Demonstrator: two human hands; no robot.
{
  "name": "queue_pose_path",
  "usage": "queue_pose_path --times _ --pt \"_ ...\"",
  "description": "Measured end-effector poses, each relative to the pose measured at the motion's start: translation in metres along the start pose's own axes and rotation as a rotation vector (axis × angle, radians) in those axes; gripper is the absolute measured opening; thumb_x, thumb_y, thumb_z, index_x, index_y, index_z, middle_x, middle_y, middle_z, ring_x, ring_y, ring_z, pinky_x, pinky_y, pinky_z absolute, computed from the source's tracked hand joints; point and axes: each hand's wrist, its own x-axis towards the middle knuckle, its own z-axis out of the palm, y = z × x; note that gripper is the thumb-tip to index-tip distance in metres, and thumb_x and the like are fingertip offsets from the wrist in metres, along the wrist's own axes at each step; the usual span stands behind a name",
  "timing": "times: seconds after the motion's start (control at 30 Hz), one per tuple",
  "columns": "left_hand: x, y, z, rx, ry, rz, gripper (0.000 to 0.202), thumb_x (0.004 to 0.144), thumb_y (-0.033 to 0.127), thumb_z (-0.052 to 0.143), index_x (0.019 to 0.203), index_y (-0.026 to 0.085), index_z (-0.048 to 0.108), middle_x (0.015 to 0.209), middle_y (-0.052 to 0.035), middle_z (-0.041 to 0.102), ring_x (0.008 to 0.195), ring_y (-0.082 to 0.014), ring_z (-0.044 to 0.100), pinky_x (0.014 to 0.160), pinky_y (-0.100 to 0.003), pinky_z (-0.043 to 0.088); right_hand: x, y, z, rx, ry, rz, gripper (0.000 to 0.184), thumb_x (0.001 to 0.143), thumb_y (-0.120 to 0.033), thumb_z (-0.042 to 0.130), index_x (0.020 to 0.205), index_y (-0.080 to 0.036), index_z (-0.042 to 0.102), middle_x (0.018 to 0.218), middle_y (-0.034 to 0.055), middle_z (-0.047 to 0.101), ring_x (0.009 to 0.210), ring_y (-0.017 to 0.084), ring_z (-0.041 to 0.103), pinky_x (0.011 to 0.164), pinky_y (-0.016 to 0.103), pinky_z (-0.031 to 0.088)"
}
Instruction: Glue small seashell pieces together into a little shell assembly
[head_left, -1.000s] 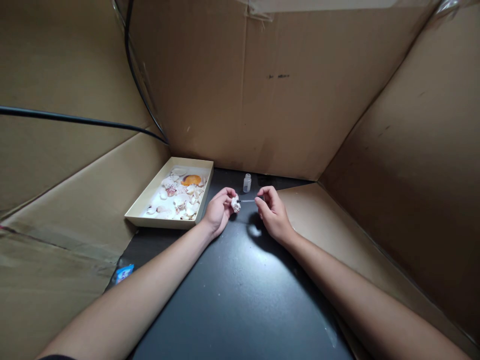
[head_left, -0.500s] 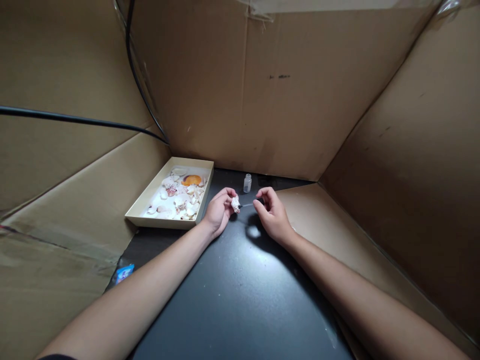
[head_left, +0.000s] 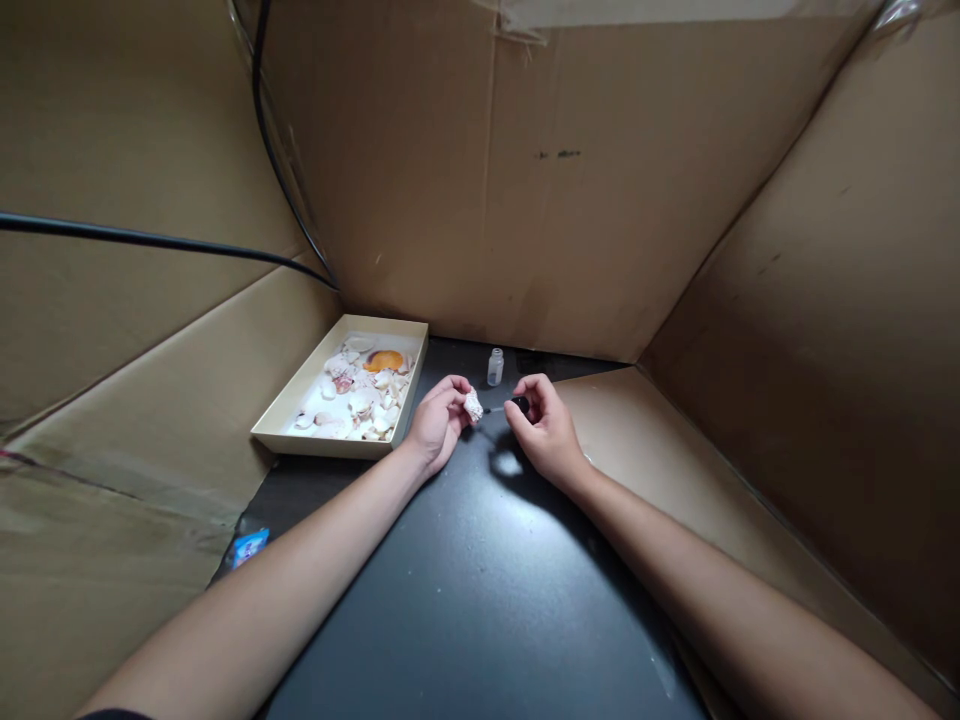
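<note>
On the dark table, at left: one blue packet. Next, one cream tray of mixed shells. Left hand, fingers pinched on one white rough-textured piece, held at centre. Thin applicator, black-handled, tip beside the piece, contact unclear. Small clear bottle, upright, behind. Right hand, fingertips clamped on the applicator's handle.

Single head view, facing forward and down over tabletop.
</note>
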Motion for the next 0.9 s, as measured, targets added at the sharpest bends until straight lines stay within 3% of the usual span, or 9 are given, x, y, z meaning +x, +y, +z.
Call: queue_pose_path --times 0.17,0.3,0.47,0.9 --pt "-0.0005 -0.0003 -0.0003 0.002 -0.001 0.003 0.013 0.064 0.01 0.051 0.075 0.017 0.05 0.062 0.0017 0.053 0.053 -0.0102 0.052 0.051 -0.022 0.042 -0.0001 0.0008 0.0003 0.084 -0.021 -0.008 0.012 0.087 -0.033 0.05 0.091 -0.023 0.045 0.07 -0.0043 0.042 0.057 0.012 0.037 0.055 0.026 0.032" --pt "-0.0006 -0.0002 -0.0003 0.007 0.015 0.003 0.014 0.064 0.009 0.05 0.075 0.017 0.049 0.059 0.0017 0.053 0.054 -0.0113 0.053 0.052 -0.023 0.043 -0.0001 -0.0001 0.0003 0.001 0.005 -0.009 0.014 0.083 -0.03 0.055 0.089 -0.023 0.046 0.069 -0.0048 0.043 0.056 0.011 0.035 0.054 0.025 0.03" --pt "-0.0006 -0.0004 0.0001 0.002 0.027 -0.003 0.014 0.064 0.009 0.05 0.075 0.017 0.048 0.058 0.0017 0.053 0.054 -0.0114 0.053 0.054 -0.023 0.044 0.0 -0.0008 -0.0003 0.083 -0.024 -0.015 0.01 0.087 -0.031 0.05 0.091 -0.022 0.046 0.071 -0.0039 0.044 0.059 0.012 0.038 0.056 0.026 0.032" --pt "-0.0013 -0.0005 0.0014 0.004 0.056 0.019 0.011 0.064 0.01 0.05 0.072 0.018 0.047 0.057 0.0024 0.052 0.054 -0.0108 0.052 0.052 -0.022 0.044 0.0003 0.0006 -0.0002 0.005 -0.005 -0.022 0.01 0.084 -0.027 0.054 0.087 -0.022 0.045 0.069 -0.0048 0.043 0.058 0.011 0.035 0.056 0.026 0.03"
